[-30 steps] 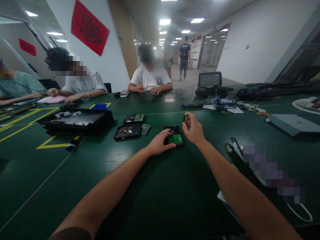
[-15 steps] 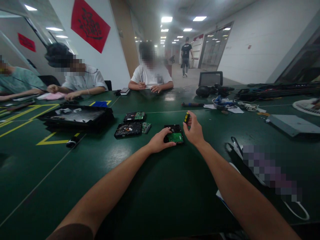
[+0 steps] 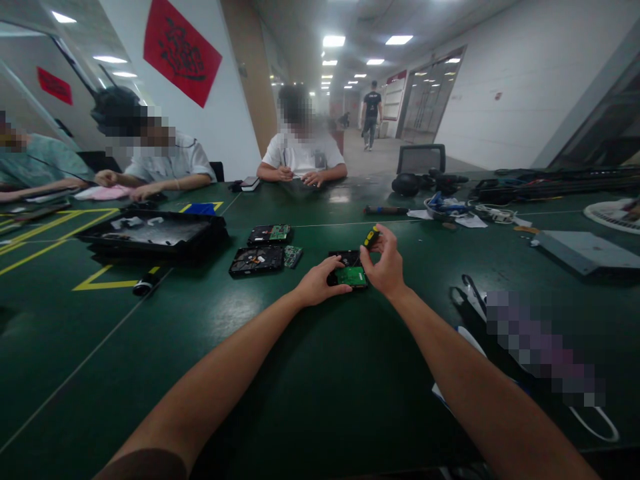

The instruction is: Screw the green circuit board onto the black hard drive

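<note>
Worktop: a dark green worktop (image 3: 300,413) spreads across the scene, with yellow tape lines at left.
People: one in a white shirt (image 3: 303,157) sits at the far edge, middle; two more (image 3: 170,163) (image 3: 50,157) sit at far left.
Black trays: a stack (image 3: 175,233) at left, white scraps in the top one.
Grey case: a flat metal case (image 3: 590,250) at right, well apart from the hands.
Right forearm's side: a blurred-out strip (image 3: 545,340) with a white cord lies just right of the arm, which covers part of the papers below.
Bowl: filled with blue bits (image 3: 445,203), far right, white papers around it.
Left hand: (image 3: 320,282) grasps the hard drive's left side, thumb at the near edge, fingers over the top, hiding that end.
Right hand: (image 3: 386,263) pinches the yellow-and-black handle between thumb and fingers, partly covering the drive's right edge.
Hard drive: flat on the worktop between both hands, green board (image 3: 351,276) up.
Spare drives: two (image 3: 257,260) (image 3: 270,233) left of the left hand.
Circuit board: loose (image 3: 293,256), beside the nearer spare drive.
Yellow-and-black handle: tilted above the drive's far right corner (image 3: 371,236); its tip is too small to make out.
</note>
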Tool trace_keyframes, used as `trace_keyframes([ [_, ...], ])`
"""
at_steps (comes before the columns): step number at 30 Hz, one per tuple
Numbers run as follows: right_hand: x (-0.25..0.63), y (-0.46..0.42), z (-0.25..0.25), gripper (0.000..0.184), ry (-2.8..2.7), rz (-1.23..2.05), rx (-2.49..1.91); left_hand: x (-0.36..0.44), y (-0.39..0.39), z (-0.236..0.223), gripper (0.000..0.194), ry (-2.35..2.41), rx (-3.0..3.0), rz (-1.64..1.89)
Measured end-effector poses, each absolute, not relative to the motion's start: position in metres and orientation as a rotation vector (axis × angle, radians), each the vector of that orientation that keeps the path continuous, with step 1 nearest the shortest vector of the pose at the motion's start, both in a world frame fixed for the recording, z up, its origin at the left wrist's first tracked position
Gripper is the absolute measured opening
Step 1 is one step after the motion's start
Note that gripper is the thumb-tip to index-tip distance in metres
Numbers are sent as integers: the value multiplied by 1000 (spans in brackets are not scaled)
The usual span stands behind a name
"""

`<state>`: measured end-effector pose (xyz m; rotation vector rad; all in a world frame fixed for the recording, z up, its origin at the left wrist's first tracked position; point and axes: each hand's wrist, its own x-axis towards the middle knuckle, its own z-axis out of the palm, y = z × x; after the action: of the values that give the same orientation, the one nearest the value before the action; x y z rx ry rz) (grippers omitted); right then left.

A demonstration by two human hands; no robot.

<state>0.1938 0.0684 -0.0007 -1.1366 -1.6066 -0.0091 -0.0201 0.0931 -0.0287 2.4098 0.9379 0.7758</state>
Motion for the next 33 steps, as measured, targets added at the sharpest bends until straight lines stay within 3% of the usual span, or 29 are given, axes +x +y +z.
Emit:
trace_keyframes([
  [33, 193, 73, -4, 62, -1669, -54, -986, -20, 96, -34, 64, 899, 2397, 828],
])
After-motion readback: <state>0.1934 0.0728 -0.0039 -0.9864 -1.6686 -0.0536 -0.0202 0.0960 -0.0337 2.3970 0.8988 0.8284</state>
